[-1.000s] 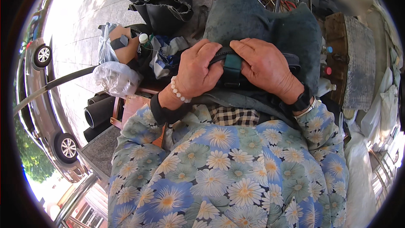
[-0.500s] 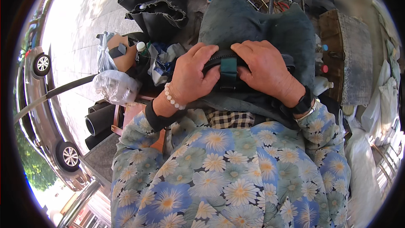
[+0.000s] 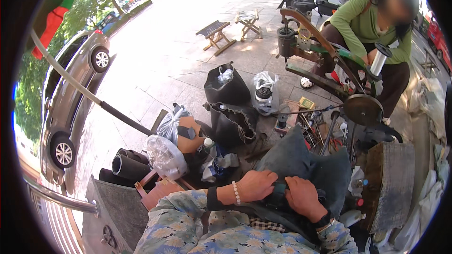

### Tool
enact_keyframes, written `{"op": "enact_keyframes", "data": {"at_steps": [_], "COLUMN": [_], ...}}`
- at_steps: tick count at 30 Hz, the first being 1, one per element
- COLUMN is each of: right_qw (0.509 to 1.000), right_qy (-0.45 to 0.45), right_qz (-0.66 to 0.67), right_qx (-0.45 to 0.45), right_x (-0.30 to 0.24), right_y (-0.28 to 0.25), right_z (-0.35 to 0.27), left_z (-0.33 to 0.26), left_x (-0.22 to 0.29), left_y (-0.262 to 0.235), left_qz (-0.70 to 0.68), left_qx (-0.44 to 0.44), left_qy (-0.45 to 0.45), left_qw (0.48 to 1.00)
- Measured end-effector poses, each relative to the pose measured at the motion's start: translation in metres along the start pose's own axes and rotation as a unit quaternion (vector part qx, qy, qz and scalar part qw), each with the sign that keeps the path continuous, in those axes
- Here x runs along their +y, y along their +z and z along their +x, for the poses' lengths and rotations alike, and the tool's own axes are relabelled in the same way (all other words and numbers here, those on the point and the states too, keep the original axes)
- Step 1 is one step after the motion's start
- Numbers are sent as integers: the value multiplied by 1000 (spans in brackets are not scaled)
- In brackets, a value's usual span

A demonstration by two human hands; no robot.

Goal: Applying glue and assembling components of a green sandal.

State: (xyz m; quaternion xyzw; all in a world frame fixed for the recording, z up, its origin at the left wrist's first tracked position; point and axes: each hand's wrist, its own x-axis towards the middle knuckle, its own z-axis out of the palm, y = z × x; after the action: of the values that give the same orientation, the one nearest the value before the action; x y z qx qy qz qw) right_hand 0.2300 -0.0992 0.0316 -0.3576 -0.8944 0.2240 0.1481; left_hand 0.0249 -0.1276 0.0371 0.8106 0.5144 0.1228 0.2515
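Note:
Over my lap lies a dark green cloth point(image 3: 306, 160). My left hand point(image 3: 254, 186), with a white bead bracelet at its wrist, is closed on the left part of a black stitched strap. My right hand point(image 3: 303, 198), wearing a black watch, grips the same strap from the right. Between the two hands shows a dark green band point(image 3: 279, 189) wrapped round the strap. The fingers hide most of the strap, and what it belongs to is unclear.
Black open bags point(image 3: 227, 87) and a plastic-wrapped bundle point(image 3: 165, 156) stand ahead and left. Loose tools point(image 3: 315, 129) lie beyond the cloth. A wooden box point(image 3: 393, 183) is at right. Far right, a person point(image 3: 367, 33) sits behind a hand-cranked sewing machine point(image 3: 325, 49).
My view has tilted up, bringing the seated person, the machine and two folding stools into sight. Both hands keep their hold on the strap and now appear lower in the picture.

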Motion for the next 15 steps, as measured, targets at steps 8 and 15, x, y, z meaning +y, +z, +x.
{"op": "enact_keyframes", "data": {"at_steps": [8,15], "right_qw": [1000,999], "right_qy": [-8,-17], "right_qz": [-1,38], "right_qx": [9,21], "right_x": [5,6], "right_y": [5,7], "right_z": [-3,0], "left_z": [3,2], "left_x": [0,-1], "left_y": [2,2], "left_qz": [3,1], "left_qx": [-21,-26], "left_qy": [2,3], "left_qw": [1000,1000]}}
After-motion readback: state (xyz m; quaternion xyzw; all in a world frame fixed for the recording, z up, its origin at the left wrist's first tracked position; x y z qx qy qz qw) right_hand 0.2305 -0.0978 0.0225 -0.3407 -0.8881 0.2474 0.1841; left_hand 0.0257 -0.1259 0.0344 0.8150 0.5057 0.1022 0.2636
